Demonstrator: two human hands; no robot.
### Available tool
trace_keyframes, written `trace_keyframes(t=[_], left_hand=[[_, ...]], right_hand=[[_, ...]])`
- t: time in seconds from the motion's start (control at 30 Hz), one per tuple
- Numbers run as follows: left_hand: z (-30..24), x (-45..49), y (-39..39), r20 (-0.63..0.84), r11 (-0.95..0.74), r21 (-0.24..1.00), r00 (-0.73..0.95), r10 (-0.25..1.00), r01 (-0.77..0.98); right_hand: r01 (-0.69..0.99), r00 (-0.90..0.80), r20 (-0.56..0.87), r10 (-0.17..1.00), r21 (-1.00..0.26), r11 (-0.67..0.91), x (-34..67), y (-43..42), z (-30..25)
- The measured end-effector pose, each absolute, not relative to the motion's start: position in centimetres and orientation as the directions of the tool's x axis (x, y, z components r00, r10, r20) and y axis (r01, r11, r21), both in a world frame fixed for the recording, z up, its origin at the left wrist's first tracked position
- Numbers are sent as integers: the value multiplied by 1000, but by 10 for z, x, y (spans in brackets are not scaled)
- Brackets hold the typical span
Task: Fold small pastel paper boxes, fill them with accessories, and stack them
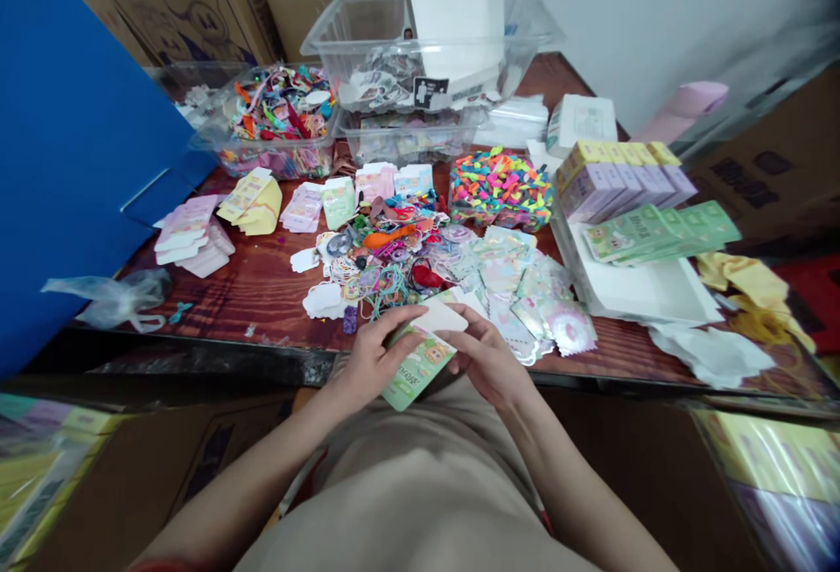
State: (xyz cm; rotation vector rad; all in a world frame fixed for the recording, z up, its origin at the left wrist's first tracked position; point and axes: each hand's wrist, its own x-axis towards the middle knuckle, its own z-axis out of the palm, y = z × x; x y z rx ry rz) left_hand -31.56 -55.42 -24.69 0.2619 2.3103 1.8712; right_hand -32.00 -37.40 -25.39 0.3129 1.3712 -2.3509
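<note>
A flattened green printed carton (416, 371) with a pale flap at its top is held in front of my lap, just off the table's front edge. My left hand (377, 355) grips its left side, thumb across the printed face. At the upper right my right hand (486, 352) pinches the white flap (443, 318); some of its fingers are hidden behind. Just beyond lies a heap of colourful hair ties (394, 244). Right of that heap, shiny clear packets (525, 288) are spread out near my right hand.
A white tray (647, 292) at the right carries flat green cartons (660, 231) and upright purple-yellow boxes (623, 178). Behind the heap stand clear tubs (420, 56) and a tub of bright small pieces (502, 191). Folded pink cartons (190, 231) lie left, near a blue panel (85, 143).
</note>
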Motion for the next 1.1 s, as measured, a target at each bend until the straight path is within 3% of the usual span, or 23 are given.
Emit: trace_keyframes(t=[0.13,0.27,0.37,0.5,0.6,0.73,0.83,0.97,1.1], left_hand=[[-245,-317,-558,5,426,896,-963,271,125],[-244,-316,-557,-60,501,865,-989,135,16],[-245,-314,-555,-64,530,848,-993,102,0],[-244,-311,-553,-37,558,827,-986,164,63],[-242,-310,-554,-22,566,817,-977,214,106],[-241,-308,-555,-51,594,798,-969,242,106],[-239,-306,-558,-81,597,799,-969,233,76],[-237,-302,-565,-128,558,830,-972,195,3],[-235,-295,-577,-123,506,862,-979,160,-26]], right_hand=[[199,-976,-164,-142,-936,-290,-315,-374,-259],[-113,-985,117,-124,-993,-40,-309,-376,-256],[-28,-994,35,-103,-997,-65,-310,-378,-255],[235,-972,-219,-87,-933,-273,-312,-381,-260],[290,-957,-276,-89,-902,-320,-312,-381,-263],[134,-987,-115,-114,-974,-181,-312,-376,-261],[-18,-975,23,-223,-1000,-25,-310,-373,-258],[-130,-934,100,-344,-989,66,-302,-378,-253],[-385,-887,318,-335,-910,155,-294,-390,-248]])
